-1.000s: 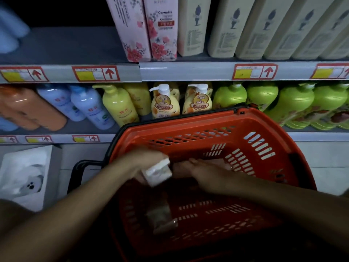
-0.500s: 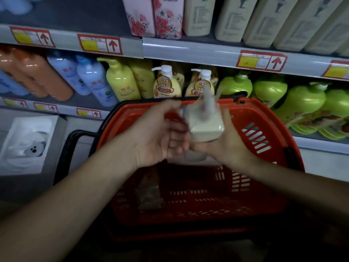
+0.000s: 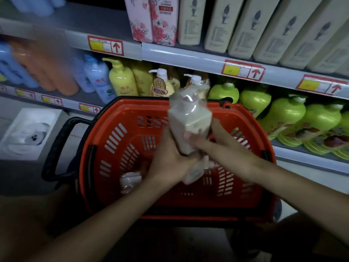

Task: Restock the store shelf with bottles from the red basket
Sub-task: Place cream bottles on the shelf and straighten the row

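**Both hands on a wrapped bottle above the red basket**

The store shelf (image 3: pixel 198 55) fills the upper part of the view in two tiers. The upper tier carries tall cream cartons (image 3: pixel 243 25) and two pink floral cartons (image 3: pixel 151 19) standing side by side at their left. The lower tier holds green bottles (image 3: pixel 287 114) towards its right end, yellow pump bottles (image 3: pixel 122 78) near the middle, and pale blue bottles (image 3: pixel 98 82) and blurred orange bottles (image 3: pixel 47 69) towards its left end. Red and yellow price tags (image 3: pixel 105 45) sit along both front edges.

The red basket (image 3: pixel 105 133) stands in front of the lower tier, its black handle (image 3: pixel 56 146) folded out to the left. A small wrapped item (image 3: pixel 130 181) lies on the basket floor near its left wall.

A cream bottle in clear plastic wrap (image 3: pixel 188 118) is held above the middle of the basket, its pump end up and blurred, overlapping the shelf's bottles behind it. The left hand (image 3: pixel 170 163) grips its lower part, fingers curled round it. The right hand (image 3: pixel 224 146) holds it from the right, thumb laid across the front.
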The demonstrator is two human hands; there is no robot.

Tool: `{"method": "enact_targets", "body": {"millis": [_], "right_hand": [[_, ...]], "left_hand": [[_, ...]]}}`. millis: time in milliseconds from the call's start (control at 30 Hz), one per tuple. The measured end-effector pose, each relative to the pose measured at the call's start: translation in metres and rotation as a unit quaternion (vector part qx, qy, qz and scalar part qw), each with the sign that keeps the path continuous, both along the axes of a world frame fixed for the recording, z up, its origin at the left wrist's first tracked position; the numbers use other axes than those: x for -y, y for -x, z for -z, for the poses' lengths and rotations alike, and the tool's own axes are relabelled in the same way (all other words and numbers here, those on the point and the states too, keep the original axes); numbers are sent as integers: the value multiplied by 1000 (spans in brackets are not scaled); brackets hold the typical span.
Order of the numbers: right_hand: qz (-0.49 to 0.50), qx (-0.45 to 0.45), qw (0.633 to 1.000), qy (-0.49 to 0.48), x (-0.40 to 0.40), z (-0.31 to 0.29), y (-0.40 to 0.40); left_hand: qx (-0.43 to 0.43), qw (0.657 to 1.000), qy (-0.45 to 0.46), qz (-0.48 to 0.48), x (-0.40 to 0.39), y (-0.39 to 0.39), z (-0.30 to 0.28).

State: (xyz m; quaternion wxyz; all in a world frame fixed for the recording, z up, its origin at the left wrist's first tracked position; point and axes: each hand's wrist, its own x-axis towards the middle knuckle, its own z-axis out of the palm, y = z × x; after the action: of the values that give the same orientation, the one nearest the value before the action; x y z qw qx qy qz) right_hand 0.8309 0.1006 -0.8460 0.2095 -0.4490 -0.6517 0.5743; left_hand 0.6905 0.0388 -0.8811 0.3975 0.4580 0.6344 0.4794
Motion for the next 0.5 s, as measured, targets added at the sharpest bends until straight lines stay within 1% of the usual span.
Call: {"method": "enact_targets", "body": {"millis": [67,167,267,400,467,500], "right_hand": [[-58,34,997,-32,4,-5,-8],[-55,24,996,-62,-4,-9,-22],[-48,-18,998,-43,-3,-30,-32],[-34,-41,997,-63,5,-75,-43],[-22,-51,995,-88,10,-99,-46],[-13,-62,993,-102,12,-110,-47]], "left_hand": [[20,999,26,-11,-7,13,-4],[14,999,42,9,-16,25,-23],[71,997,15,33,-16,23,-53],[130,991,-16,43,-12,13,-109],[139,988,-36,65,-15,10,-140],[129,987,-46,86,-17,9,-156]]}}
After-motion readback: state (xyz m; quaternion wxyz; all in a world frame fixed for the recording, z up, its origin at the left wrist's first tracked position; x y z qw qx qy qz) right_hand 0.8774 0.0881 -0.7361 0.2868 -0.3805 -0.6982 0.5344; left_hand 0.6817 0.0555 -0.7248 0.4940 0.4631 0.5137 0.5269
